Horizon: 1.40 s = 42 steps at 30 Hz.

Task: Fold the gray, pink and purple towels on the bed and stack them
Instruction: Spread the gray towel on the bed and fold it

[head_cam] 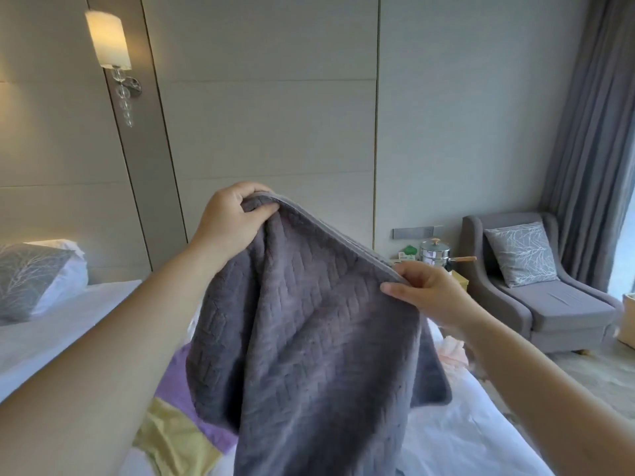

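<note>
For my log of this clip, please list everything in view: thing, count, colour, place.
gray towel: 1, gray, held up over the bed
purple towel: 1, purple, on the bed, lower left, partly behind the gray towel
yellow cloth: 1, yellow, lower left, next to the purple towel
pink towel: 1, pink, right, mostly hidden
bed: 1, white, below
pillow: 1, gray patterned, far left
lamp: 1, lit, wall, upper left
armchair: 1, gray, right
cushion: 1, gray patterned, on the armchair
pot: 1, steel, beside the armchair
curtain: 1, gray, far right
left hand: 1, grips the towel's upper corner
right hand: 1, pinches its top edge
</note>
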Available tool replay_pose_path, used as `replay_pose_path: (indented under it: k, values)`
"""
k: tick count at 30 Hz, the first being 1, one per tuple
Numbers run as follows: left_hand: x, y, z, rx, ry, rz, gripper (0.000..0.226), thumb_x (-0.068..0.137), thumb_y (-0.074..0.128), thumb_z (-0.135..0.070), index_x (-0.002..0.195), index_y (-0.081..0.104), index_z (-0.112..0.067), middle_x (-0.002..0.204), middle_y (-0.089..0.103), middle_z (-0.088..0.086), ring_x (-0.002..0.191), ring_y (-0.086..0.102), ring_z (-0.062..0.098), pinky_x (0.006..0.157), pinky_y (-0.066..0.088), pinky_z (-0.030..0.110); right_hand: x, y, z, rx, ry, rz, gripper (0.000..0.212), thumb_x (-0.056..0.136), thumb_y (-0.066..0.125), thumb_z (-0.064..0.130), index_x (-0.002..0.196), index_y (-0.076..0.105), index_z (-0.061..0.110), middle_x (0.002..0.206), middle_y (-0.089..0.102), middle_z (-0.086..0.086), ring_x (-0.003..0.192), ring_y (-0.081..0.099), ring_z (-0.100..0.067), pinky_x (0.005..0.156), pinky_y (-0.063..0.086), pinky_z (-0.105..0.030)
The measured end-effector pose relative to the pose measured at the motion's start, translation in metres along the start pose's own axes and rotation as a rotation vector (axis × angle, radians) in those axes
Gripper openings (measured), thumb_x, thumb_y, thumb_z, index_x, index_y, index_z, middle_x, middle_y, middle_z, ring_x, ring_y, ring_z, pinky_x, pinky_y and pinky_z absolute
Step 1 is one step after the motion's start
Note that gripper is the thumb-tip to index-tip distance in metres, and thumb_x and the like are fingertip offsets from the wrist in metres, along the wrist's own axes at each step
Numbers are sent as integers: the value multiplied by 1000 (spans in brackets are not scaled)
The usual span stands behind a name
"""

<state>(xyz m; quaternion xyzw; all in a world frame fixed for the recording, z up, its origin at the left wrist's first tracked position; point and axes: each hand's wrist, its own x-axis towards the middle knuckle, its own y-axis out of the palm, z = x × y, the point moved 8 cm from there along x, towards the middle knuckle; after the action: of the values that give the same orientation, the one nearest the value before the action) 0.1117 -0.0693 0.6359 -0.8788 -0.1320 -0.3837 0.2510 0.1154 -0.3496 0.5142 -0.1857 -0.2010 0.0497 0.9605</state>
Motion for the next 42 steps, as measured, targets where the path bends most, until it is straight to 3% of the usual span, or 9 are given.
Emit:
replay_pose_path:
  k: [3, 7, 10, 12, 21, 28, 33, 37, 42]
  values:
    - [-3, -16, 33, 109, -193, -47, 9, 79, 69, -28, 72, 65, -33, 76, 67, -16, 80, 63, 9, 72, 46, 24, 14, -13, 34, -21, -108, 7, 8, 83, 70, 31, 82, 71, 23, 74, 67, 4, 72, 62, -11, 70, 49, -27]
    - [-28, 17, 64, 251, -397, 243, 19, 74, 73, -32, 89, 61, -30, 102, 63, -1, 98, 57, 19, 81, 41, 27, 23, 22, 60, -152, -190, 159, 10, 86, 68, 25, 77, 70, 27, 69, 65, 10, 64, 59, -2, 62, 46, -14]
    - [-68, 79, 47, -129, -384, 656, 66, 72, 75, -53, 128, 46, -36, 140, 46, -6, 128, 42, 7, 109, 33, 30, 27, 48, 72, -177, -236, 248, 8, 87, 67, 17, 82, 68, 23, 75, 64, 8, 63, 56, 3, 61, 43, -8]
    - [-87, 106, 38, -250, -341, 758, 71, 79, 65, -56, 138, 42, -24, 145, 45, -2, 134, 40, 10, 116, 28, 36, 27, 59, 74, -181, -258, 294, 12, 88, 66, 13, 82, 67, 23, 74, 62, 6, 62, 53, 5, 62, 41, -8]
    - [-66, 104, 33, -310, -245, 512, 12, 93, 59, -28, 96, 71, -30, 99, 72, -6, 98, 66, 10, 94, 48, 33, 12, 34, 12, 39, -21, 415, 21, 73, 80, 28, 75, 60, 23, 75, 55, -2, 71, 54, -14, 60, 44, -20]
    - [-33, 60, 47, -316, -266, 199, 13, 93, 60, -22, 91, 71, -26, 93, 73, -7, 91, 66, 13, 89, 49, 30, -12, 15, -35, -334, 154, 505, 47, 64, 76, 53, 88, 66, 15, 80, 66, 8, 80, 62, -12, 84, 48, -35]
    - [-30, 36, 59, -207, -251, 175, 13, 93, 59, -20, 90, 68, -29, 92, 70, -10, 86, 63, 7, 82, 48, 22, -6, -12, -33, -370, 148, 339, 22, 77, 75, 36, 83, 66, 17, 74, 63, 2, 69, 57, -13, 64, 43, -18]
    - [-34, 14, 74, -116, -266, 89, 17, 93, 59, -19, 86, 65, -34, 87, 66, -17, 74, 59, -10, 67, 43, 8, 10, -22, -13, -403, 74, 238, 11, 82, 72, 26, 85, 67, 35, 87, 65, 13, 89, 62, -14, 81, 47, -25]
    - [-39, 1, 89, -70, -351, 43, 12, 93, 57, -14, 93, 67, -21, 85, 66, -1, 78, 60, 13, 74, 45, 25, 36, -33, 29, -463, -123, -82, 18, 85, 68, 17, 99, 60, 24, 90, 63, 4, 83, 59, -17, 71, 46, -23]
